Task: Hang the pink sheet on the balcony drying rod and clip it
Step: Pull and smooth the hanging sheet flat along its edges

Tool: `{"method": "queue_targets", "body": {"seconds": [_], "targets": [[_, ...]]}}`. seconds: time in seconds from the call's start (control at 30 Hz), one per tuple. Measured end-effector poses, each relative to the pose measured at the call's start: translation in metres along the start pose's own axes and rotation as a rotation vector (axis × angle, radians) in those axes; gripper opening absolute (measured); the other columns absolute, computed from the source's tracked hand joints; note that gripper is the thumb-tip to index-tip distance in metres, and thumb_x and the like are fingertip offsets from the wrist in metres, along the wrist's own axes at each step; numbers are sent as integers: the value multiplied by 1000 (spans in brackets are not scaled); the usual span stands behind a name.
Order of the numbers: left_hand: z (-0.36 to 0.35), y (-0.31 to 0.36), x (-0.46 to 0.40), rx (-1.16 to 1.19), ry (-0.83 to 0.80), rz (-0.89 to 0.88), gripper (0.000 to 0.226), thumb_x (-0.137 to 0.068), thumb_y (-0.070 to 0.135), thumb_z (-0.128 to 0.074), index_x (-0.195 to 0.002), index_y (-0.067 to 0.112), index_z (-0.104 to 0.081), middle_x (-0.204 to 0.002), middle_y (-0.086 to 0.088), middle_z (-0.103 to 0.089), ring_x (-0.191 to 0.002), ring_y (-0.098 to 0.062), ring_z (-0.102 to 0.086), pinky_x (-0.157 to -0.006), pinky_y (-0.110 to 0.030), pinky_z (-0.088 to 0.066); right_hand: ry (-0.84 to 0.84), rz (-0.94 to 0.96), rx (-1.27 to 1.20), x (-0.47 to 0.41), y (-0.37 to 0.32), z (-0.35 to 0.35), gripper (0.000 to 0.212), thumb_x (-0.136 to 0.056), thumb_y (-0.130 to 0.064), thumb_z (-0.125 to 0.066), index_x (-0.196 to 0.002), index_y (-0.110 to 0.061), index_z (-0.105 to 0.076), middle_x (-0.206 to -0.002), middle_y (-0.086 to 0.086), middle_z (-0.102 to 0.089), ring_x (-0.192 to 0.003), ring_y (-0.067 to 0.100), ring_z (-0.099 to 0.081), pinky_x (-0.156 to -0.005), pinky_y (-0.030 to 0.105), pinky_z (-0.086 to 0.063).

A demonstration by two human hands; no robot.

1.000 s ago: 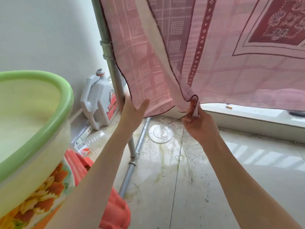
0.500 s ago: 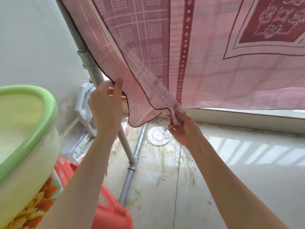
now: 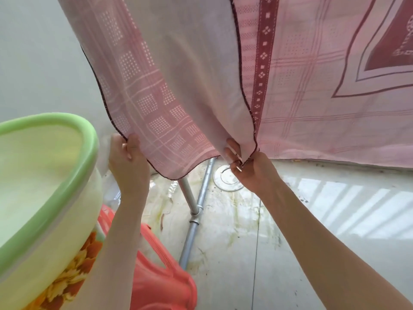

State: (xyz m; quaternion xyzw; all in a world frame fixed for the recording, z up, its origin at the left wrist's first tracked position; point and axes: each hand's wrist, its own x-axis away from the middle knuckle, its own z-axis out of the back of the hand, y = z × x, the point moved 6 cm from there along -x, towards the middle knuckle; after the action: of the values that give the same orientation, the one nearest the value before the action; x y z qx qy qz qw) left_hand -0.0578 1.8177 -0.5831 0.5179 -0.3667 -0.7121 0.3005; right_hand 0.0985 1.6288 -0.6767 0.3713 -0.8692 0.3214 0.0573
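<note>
While the green-rimmed basin now looms larger at left, the left hand has dropped to pinch the pink sheet at its hem, right hand still grasping the hanging corner, the sheet draped overhead.

The sheet is pale pink, crossed by lighter plaid lines and blocks of small white dots, with a dark maroon stitched hem. A maroon band set with white diamonds runs down it, and a maroon panel framed in white fills its upper right (its motif too cropped to read). The basin is cream with a light green rim and orange flowers low on its side. The stool beneath is coral red. The rack pole is grey metal, over a whitish floor stained yellow-green.
</note>
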Motion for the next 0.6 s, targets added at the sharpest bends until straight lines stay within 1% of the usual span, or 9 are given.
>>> {"method": "queue_targets", "body": {"seconds": [0.07, 0.13, 0.2, 0.23, 0.33, 0.4, 0.5, 0.53, 0.6], "targets": [[-2, -4, 3, 13, -4, 5, 33, -90, 27, -45, -63, 26, -25, -58, 0, -30, -54, -12, -33, -57, -30, -30, -38, 20, 7, 1, -2, -5, 33, -100, -10, -29, -122, -16, -53, -91, -1, -72, -81, 13, -68, -58, 20, -44], [-7, 2, 9, 24, -1, 3, 32, -92, 20, -45, -65, 23, -28, -57, 3, -30, -48, -2, -36, -51, -18, -28, -93, 39, 55, 4, -3, -12, 36, -100, -10, -30, -131, -13, -48, -101, 1, -70, -92, 13, -67, -70, 25, -48], [-9, 6, 14, 35, 16, 33, 30, -95, 12, -44, -69, 20, -32, -58, 5, -34, -47, 6, -41, -49, -11, -31, -132, 54, 123, 9, -2, -18, 36, -99, -8, -31, -131, -11, -47, -113, 6, -66, -98, 16, -64, -78, 30, -49], [-9, 8, 15, 71, 18, 52, 30, -96, 12, -43, -69, 20, -32, -58, 6, -35, -47, 6, -41, -49, -11, -31, -135, 63, 178, 11, -1, -19, 34, -97, -4, -34, -127, -9, -50, -113, 8, -66, -95, 19, -63, -77, 31, -49], [-7, 12, 25, 313, -34, 121, 27, -97, 21, -45, -71, 24, -35, -50, 10, -47, -45, 3, -40, -47, -18, -33, -92, 101, 360, 19, 12, -17, 19, -86, 2, -55, -104, -5, -58, -85, 8, -64, -70, 21, -57, -62, 29, -51], [-11, 14, 35, 455, -145, 163, 16, -93, 27, -51, -81, 21, -42, -59, 13, -57, -56, 1, -48, -55, -19, -40, -52, 89, 435, 21, 27, -12, 21, -81, -2, -64, -101, -6, -58, -78, 4, -60, -67, 16, -58, -65, 31, -49], [-22, 3, 51, 326, -375, 165, 25, -77, 35, -65, -88, 15, -56, -79, -2, -60, -75, -15, -55, -72, -34, -47, 21, 21, 530, 23, 49, -5, 14, -81, -10, -65, -93, -9, -58, -78, 2, -63, -74, 16, -59, -67, 28, -46], [-23, -6, 57, 282, -408, 200, 20, -77, 31, -68, -86, 15, -60, -80, -3, -63, -76, -17, -59, -76, -39, -50, 36, 5, 536, 24, 54, -4, 11, -82, -11, -66, -90, -10, -59, -77, 2, -63, -73, 16, -59, -66, 27, -46], [-16, -22, 70, 258, -393, 276, 2, -83, 20, -65, -81, 19, -65, -73, 0, -67, -71, -12, -62, -78, -41, -52, 53, -11, 535, 24, 61, -2, 7, -83, -11, -65, -85, -12, -59, -74, 2, -62, -73, 17, -58, -65, 27, -45]]}}
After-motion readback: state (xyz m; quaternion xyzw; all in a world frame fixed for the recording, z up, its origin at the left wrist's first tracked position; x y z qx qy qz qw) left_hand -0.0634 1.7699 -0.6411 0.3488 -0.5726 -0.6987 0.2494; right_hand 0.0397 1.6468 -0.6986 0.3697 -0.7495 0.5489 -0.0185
